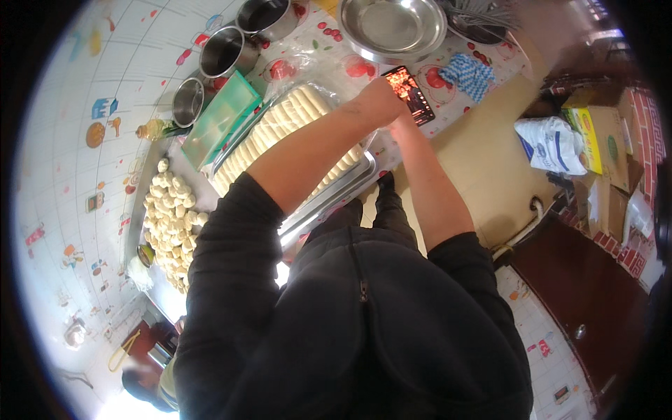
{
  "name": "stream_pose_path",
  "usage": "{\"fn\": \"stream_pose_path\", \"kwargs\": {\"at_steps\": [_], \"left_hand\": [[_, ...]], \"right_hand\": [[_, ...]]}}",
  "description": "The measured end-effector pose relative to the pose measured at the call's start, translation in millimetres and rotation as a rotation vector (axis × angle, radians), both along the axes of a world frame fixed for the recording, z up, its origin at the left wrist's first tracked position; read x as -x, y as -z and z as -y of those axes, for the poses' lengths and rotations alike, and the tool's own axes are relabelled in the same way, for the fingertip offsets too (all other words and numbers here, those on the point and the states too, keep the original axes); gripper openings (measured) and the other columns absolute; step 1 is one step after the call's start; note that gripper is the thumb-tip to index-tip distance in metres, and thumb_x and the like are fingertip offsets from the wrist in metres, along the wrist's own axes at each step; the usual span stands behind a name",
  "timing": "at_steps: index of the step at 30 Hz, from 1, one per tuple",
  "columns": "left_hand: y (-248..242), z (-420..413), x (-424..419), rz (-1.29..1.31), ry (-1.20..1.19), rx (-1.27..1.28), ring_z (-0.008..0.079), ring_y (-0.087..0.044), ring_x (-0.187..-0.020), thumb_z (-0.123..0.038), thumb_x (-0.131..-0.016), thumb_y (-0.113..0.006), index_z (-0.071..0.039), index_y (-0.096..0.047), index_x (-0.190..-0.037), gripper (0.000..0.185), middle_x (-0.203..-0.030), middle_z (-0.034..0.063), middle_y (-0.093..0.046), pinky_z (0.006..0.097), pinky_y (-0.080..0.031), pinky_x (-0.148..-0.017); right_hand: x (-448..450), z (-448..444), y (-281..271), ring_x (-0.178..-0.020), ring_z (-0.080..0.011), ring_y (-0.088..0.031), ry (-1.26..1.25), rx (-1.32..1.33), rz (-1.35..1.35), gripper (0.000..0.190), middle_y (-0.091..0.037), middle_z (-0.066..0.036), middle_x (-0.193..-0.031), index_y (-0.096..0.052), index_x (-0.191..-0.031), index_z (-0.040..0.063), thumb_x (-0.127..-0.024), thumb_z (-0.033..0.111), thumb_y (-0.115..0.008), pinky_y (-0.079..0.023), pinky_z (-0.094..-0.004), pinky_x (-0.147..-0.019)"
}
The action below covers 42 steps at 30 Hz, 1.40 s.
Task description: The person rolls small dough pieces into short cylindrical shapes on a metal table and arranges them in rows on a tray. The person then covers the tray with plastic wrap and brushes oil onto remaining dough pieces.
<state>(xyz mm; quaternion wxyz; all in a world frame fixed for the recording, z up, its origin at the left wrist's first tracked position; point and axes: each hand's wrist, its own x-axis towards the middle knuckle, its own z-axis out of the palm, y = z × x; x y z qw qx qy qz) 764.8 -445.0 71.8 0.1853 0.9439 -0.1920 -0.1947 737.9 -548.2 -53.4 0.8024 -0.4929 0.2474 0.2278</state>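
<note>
My left hand point(384, 100) and my right hand point(401, 122) are close together in front of me, beside the near end of a smartphone point(412, 97) with a lit screen. The left forearm hides much of what lies beneath it, and my fingers are not clearly visible. Below the hands, clear plastic film point(370, 137) hangs at the edge of a metal tray point(362, 170); whether I grip it is unclear. Rows of pale dough strips point(278, 123) fill the tray under my left forearm.
Small dough pieces point(170, 210) lie heaped at left, beside a green plastic box point(223, 121). Steel pots point(228, 52) line the wall. A steel basin point(391, 26) and a blue-white checked cloth point(470, 76) are farther off. Cardboard boxes point(604, 142) stand right; a person point(149, 386) is lower left.
</note>
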Motion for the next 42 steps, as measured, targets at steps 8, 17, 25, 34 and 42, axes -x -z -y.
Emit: {"fn": "stream_pose_path", "kwargs": {"at_steps": [8, 17, 25, 34, 42], "left_hand": [[12, -6, -8, 0.062, 0.342, -0.31, 0.0347, -0.073, -0.091, -0.016, -0.085, -0.067, -0.01, -0.075, -0.095, 0.015, -0.093, 0.012, -0.076, 0.0467, -0.057, -0.076], [15, -90, 73, 0.079, -0.074, 0.43, 0.0377, -0.047, -0.137, -0.015, -0.089, -0.07, -0.01, -0.048, -0.146, 0.061, -0.152, 0.018, -0.047, 0.0445, -0.042, -0.111], [16, -157, 189, 0.174, 0.108, 0.139, 0.0363, -0.038, -0.146, -0.015, -0.091, -0.069, -0.006, -0.049, -0.147, 0.06, -0.157, 0.0146, -0.042, 0.0482, -0.034, -0.12], [29, -141, 130, 0.295, 0.347, 0.214, 0.0359, -0.039, -0.144, -0.026, -0.087, -0.074, -0.005, -0.05, -0.145, 0.066, -0.152, 0.0143, -0.047, 0.0492, -0.027, -0.123], [20, -131, 91, 0.18, 0.509, 0.237, 0.0351, -0.048, -0.135, -0.037, -0.082, -0.079, -0.006, -0.056, -0.138, 0.069, -0.139, 0.0144, -0.057, 0.0476, -0.033, -0.118]], "right_hand": [[97, 19, -35, -0.094, -0.0214, -0.07, 0.34, 0.047, 0.002, 0.035, -0.07, -0.012, -0.112, -0.061, -0.124, 0.004, -0.101, 0.031, -0.063, -0.054, -0.039, -0.091], [166, -28, -63, -0.122, -0.0222, -0.058, 0.008, -0.003, -0.138, 0.071, -0.06, -0.013, -0.133, -0.031, -0.156, 0.003, -0.096, 0.017, -0.068, -0.046, -0.0383, -0.106], [171, -60, -59, -0.119, -0.0171, -0.053, 0.343, -0.184, -0.084, 0.061, -0.056, -0.008, -0.131, -0.041, -0.147, 0.004, -0.092, 0.009, -0.068, -0.041, -0.0333, -0.105], [155, -75, -45, -0.104, -0.0125, -0.057, 0.46, -0.276, -0.112, 0.025, -0.061, 0.0, -0.111, -0.061, -0.116, 0.01, -0.092, 0.014, -0.065, -0.045, -0.0292, -0.09], [135, -74, -47, -0.094, -0.015, -0.062, 0.402, -0.198, -0.185, 0.017, -0.064, -0.003, -0.102, -0.064, -0.106, 0.01, -0.093, 0.021, -0.061, -0.048, -0.0311, -0.083]]}}
